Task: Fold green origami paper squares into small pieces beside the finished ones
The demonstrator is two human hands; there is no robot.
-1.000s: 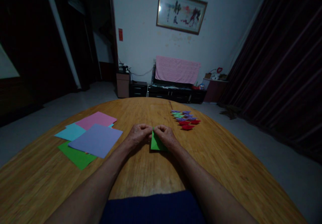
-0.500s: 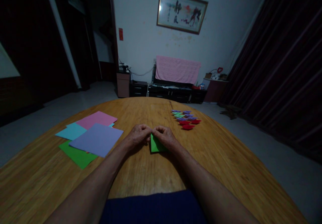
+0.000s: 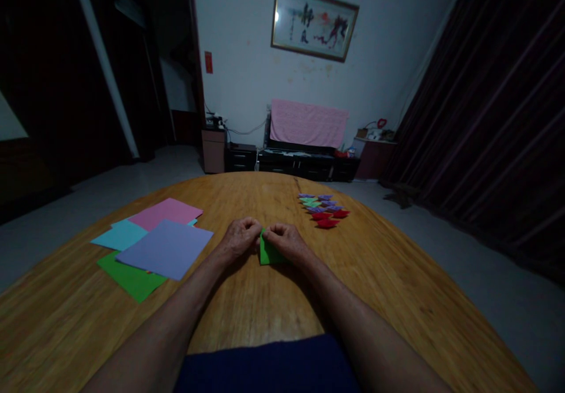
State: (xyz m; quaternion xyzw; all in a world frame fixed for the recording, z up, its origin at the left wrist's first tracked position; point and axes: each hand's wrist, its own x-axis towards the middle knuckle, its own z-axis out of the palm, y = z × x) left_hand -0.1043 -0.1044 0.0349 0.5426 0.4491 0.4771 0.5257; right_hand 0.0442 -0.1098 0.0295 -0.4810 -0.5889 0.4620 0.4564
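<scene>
Pinching: a green paper [image 3: 268,254] is held at its far top edge by both hands, fingertips curled shut on it.
Left grip: the left hand [image 3: 238,239] is closed on the paper's upper left corner; knuckles are raised, thumb hidden beneath.
Right grip: the right hand [image 3: 286,241] is closed on the top edge just beside the left, and part of the sheet is covered by it.
Key relation: the two grips nearly touch above the paper's far edge, and the sheet extends from them back toward the body; its long axis cannot be told, since the right hand hides part of it. Neither hand is clearly nearer.
Paper position: it lies flat on the counter [image 3: 265,310], mid-width, straight ahead of the body.
Left side: a loose stack of sheets [image 3: 163,247] is laid well apart from the left hand, lilac on top, with pink, pale blue and green showing beneath.
Far right: a cluster of small folded pieces [image 3: 324,209], purple, green and red, is set beyond the right hand, near but not touching.
</scene>
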